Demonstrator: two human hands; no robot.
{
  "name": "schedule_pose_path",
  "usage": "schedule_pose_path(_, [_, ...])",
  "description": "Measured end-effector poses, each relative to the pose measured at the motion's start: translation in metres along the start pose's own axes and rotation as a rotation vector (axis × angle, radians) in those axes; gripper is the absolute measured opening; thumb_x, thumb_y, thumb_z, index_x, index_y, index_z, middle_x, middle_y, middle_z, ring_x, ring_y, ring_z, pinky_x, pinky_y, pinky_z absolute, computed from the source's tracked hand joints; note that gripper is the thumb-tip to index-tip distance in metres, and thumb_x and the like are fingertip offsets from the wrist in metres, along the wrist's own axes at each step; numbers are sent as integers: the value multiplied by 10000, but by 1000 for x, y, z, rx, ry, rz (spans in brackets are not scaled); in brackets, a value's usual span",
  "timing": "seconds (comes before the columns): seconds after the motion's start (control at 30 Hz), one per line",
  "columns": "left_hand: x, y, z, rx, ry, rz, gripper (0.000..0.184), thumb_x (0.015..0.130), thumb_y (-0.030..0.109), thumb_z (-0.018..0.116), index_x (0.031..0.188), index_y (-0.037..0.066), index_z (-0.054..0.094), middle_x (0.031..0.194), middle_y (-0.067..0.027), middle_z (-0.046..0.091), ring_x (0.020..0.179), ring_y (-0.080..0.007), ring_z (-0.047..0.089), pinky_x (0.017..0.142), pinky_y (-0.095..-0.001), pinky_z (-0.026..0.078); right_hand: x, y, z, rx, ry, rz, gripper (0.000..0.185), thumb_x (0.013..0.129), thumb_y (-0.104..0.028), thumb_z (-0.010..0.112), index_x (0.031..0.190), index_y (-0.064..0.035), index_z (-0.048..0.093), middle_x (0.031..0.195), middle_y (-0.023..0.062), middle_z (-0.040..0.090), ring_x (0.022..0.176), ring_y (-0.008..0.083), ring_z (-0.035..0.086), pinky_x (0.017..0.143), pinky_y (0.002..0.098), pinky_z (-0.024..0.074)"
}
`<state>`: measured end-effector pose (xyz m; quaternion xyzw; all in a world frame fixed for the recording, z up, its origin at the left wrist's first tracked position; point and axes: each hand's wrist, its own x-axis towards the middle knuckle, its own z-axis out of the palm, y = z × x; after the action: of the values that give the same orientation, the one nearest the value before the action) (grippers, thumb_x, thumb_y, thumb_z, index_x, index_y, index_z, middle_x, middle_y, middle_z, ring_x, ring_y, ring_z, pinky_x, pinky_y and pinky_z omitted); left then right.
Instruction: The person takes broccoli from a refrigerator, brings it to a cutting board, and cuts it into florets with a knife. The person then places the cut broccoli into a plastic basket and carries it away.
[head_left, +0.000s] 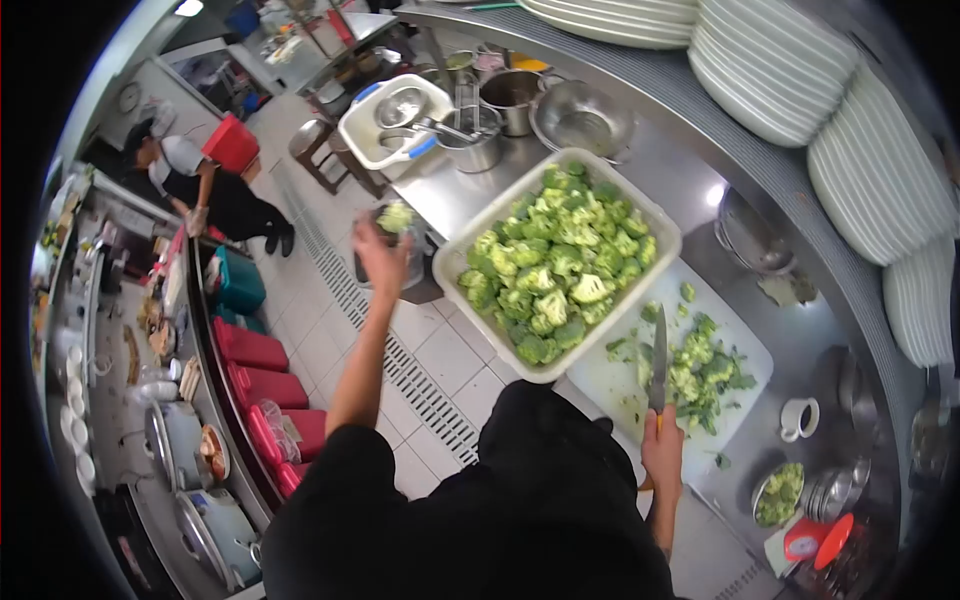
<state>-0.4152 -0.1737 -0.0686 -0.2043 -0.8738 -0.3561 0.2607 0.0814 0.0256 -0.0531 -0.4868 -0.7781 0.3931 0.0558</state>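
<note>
My left hand (382,255) is stretched out to the left, blurred, beside a pale green broccoli piece (396,216); whether its fingers grip the piece is unclear. A dark bin (412,268) stands below it. In my right hand (662,445) is a knife (659,365), its blade pointing away from me over the white cutting board (750,362). Broccoli scraps and leaves (700,370) are scattered over the board. A large white tub (458,302) full of broccoli florets (560,255) sits left of the board, partly over its edge.
Pots (508,95), a metal bowl (582,118) and a white basin (348,130) stand at the back. Stacked plates (770,70) line the shelf above. At right are a white mug (799,420) and a bowl of broccoli (779,495). Another person (190,165) stands far left.
</note>
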Motion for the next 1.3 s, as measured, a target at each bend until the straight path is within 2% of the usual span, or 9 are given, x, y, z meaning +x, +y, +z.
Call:
schedule_pose_path(0.07, [10,-34,10,322,135,208,819,835,122,728,1496,-65,283,1380,-249,389,1080,-349,532,901,-407,482,2,7,-1,139,-12,105,200,1018,-190,526,984,-10,446,660,253,597,630,465,606,545,512,424])
schedule_pose_path(0.23, [-69,151,-7,-508,-278,148,482,821,20,681,1289,-4,563,1137,-136,595,880,-239,596,801,-338,505,-9,19,-16,93,271,101,200,1021,-201,528,985,-23,442,661,256,592,627,464,609,538,508,423])
schedule_pose_path(0.37, [-169,255,13,-539,-1055,926,486,806,74,711,1280,127,617,1244,-131,601,1204,-308,560,988,-393,489,-17,38,-16,182,299,153,204,1029,-215,524,985,-34,441,607,202,580,505,367,573,467,464,418])
schedule_pose_path(0.43, [-195,273,15,-423,-1202,1082,467,809,120,684,1272,126,618,1364,-156,523,1267,-338,493,966,-453,490,-14,38,-17,147,335,94,215,1037,-234,519,982,-42,440,556,150,565,383,263,543,394,413,414])
schedule_pose_path(0.57, [-220,272,60,-112,-1217,1328,499,783,134,706,1273,132,614,1383,-167,467,1322,-383,413,977,-469,486,-26,34,-17,161,321,127,220,1031,-234,529,1004,-36,437,601,208,584,501,387,588,478,460,438])
schedule_pose_path(0.77, [-210,277,73,-426,-1273,1074,607,680,29,775,1243,138,579,1339,-145,461,1243,-357,477,945,-424,512,-44,25,-16,205,297,177,212,1020,-199,531,1044,-16,428,713,313,617,736,542,605,611,562,458])
schedule_pose_path(0.87, [-227,261,82,-887,-1456,81,446,715,2,727,1138,83,611,1295,-156,479,1096,-303,597,866,-398,545,-48,26,-9,236,259,205,210,1016,-195,534,1044,-15,429,708,306,620,722,537,607,614,564,466])
schedule_pose_path(1.0, [-255,229,82,-545,-1054,311,427,724,40,741,1134,55,624,1168,-161,558,1040,-300,617,857,-370,551,-40,28,-1,176,209,86,209,1003,-187,542,1029,-10,434,696,289,626,704,517,619,620,571,481])
schedule_pose_path(1.3, [-247,238,55,-688,-1048,114,318,811,2,724,1121,-16,651,1047,-204,662,939,-325,697,821,-364,604,-21,18,15,-42,109,-17,200,997,-183,551,1009,-11,449,748,283,649,706,503,634,640,580,504])
